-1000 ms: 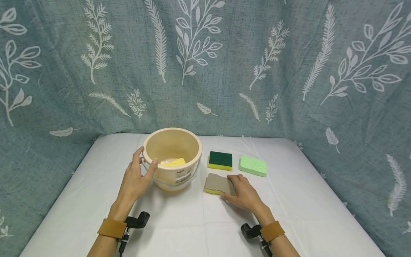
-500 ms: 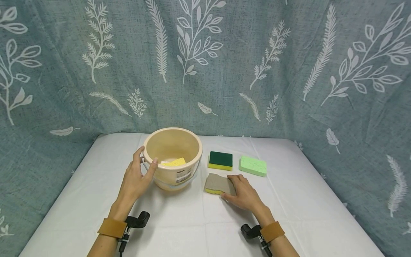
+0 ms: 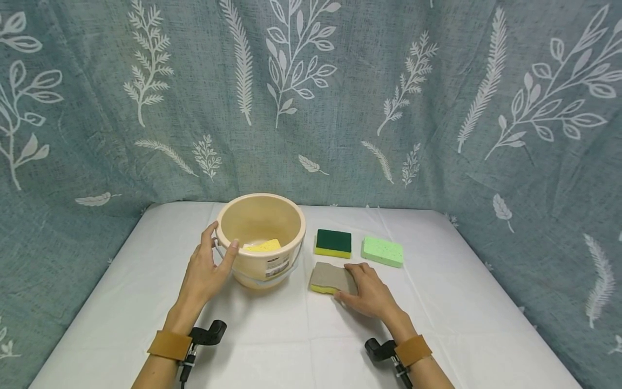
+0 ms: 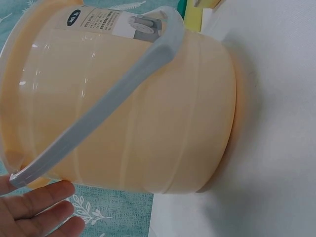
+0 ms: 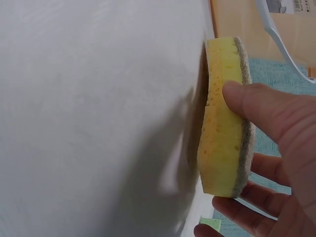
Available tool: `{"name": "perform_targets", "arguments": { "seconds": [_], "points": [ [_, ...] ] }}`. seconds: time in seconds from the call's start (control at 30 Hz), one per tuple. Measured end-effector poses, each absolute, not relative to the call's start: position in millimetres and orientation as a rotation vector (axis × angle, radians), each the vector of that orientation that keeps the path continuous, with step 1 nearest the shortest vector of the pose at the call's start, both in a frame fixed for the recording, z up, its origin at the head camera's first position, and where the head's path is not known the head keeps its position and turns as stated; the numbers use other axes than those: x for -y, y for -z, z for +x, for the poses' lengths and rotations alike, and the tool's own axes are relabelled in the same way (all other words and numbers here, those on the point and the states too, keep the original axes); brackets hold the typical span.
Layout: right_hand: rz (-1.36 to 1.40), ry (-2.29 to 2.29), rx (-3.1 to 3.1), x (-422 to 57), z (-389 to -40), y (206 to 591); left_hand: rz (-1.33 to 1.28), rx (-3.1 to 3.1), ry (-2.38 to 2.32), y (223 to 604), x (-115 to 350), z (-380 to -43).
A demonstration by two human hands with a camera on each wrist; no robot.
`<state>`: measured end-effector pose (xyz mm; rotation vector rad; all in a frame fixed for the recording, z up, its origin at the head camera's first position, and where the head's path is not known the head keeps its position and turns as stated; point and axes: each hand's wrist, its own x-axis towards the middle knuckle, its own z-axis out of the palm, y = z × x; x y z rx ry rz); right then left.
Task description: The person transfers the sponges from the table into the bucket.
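Observation:
A cream bucket point(image 3: 252, 265) stands on the table in the head view, a yellow sponge point(image 3: 264, 246) inside it. My left hand point(image 3: 204, 275) rests against the bucket's rim on the near left, thumb and fingers spread along it; the left wrist view shows the fingers point(image 4: 42, 200) loose beside the handle's joint. To the right of the bucket, a yellow sponge with a grey scouring side point(image 3: 330, 278) lies grey side up. My right hand point(image 3: 369, 292) pinches its right end, the thumb point(image 5: 239, 98) on the yellow edge in the right wrist view.
Behind the held sponge lie a dark green and yellow sponge point(image 3: 333, 243) and a light green sponge point(image 3: 383, 252). The bucket's grey handle point(image 4: 113, 101) hangs down its near side. White cloth point(image 3: 286, 346) covers the table; a patterned curtain point(image 3: 340, 108) hangs behind.

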<state>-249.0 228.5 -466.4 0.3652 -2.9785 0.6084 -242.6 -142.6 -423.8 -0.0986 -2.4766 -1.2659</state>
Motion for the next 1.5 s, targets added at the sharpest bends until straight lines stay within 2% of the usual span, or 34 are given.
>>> {"name": "perform_targets", "arguments": {
  "seconds": [0.57, 1.5],
  "points": [
    [0.457, -0.628, 2.892, -236, -250, 450, -0.084, 2.498, 1.288, 421, 143, -240],
    [0.561, -0.671, 2.717, -226, -252, 401, -0.107, 2.493, 1.28, 423, 143, -243]
  ]
}}
